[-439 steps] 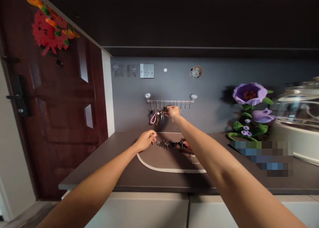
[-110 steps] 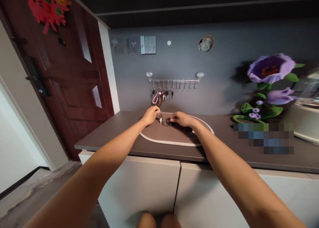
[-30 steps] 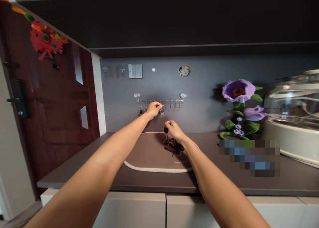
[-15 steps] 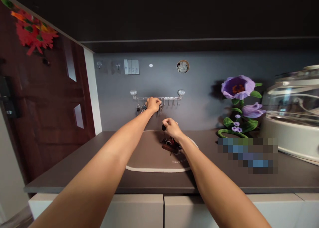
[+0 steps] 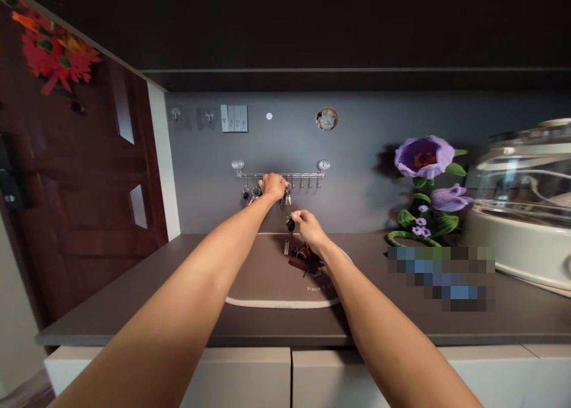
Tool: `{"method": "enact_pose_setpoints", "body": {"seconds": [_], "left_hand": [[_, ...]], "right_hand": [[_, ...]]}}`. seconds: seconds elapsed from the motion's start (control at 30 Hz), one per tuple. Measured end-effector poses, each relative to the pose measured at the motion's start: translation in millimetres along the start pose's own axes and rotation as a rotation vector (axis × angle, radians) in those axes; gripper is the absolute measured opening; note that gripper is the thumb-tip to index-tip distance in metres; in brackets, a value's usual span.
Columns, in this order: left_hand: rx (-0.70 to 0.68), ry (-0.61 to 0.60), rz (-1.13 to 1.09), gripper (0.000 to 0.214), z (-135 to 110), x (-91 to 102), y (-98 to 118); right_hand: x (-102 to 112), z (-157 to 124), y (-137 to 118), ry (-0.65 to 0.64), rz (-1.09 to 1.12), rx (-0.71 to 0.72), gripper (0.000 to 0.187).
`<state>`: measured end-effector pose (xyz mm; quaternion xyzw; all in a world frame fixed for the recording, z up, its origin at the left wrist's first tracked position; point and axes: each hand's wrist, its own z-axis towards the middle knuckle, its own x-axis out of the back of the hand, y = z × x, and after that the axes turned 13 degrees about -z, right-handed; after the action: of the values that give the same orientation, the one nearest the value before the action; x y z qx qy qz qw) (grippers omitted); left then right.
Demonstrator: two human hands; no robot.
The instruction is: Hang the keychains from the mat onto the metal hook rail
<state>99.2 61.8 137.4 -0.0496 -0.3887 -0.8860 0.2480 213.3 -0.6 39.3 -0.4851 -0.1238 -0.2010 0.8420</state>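
My left hand (image 5: 273,186) is raised to the chrome hook rail (image 5: 307,174) on the grey wall, its fingers closed around a bunch of keys (image 5: 287,197) hanging there. More keys (image 5: 247,194) hang at the rail's left end. My right hand (image 5: 307,228) hovers lower, above the brown oval mat (image 5: 259,277), pinching a black-headed key (image 5: 289,231) that dangles from its fingers. A pile of keys with a red fob (image 5: 304,259) lies on the mat just under that hand.
A dark countertop (image 5: 134,301) runs over white cabinets (image 5: 250,377). A dark red door (image 5: 75,188) stands at left. Purple artificial flowers (image 5: 426,182) and a white appliance with a clear lid (image 5: 521,206) sit at right. Light switches (image 5: 234,118) are above the rail.
My right hand has lifted slightly from the pile, and the black-headed key now hangs free from it. My left hand stays at the rail.
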Motion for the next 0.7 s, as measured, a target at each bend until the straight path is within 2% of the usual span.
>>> {"method": "enact_pose_setpoints", "body": {"seconds": [0.1,0.33,0.57,0.7], "left_hand": [[0.000,-0.018,0.015,0.020,0,1.7,2],[0.021,-0.025,-0.039,0.024,3,1.3,2],[0.020,-0.022,0.089,0.021,5,-1.4,2],[-0.003,-0.027,0.034,0.023,4,-1.6,0]], "right_hand": [[1,-2,-5,0.034,0.018,-0.029,0.020],[2,-7,-13,0.002,0.123,-0.036,0.026],[2,-7,-16,0.009,0.124,-0.058,0.025],[3,-9,-18,0.003,0.143,-0.054,0.022]]}}
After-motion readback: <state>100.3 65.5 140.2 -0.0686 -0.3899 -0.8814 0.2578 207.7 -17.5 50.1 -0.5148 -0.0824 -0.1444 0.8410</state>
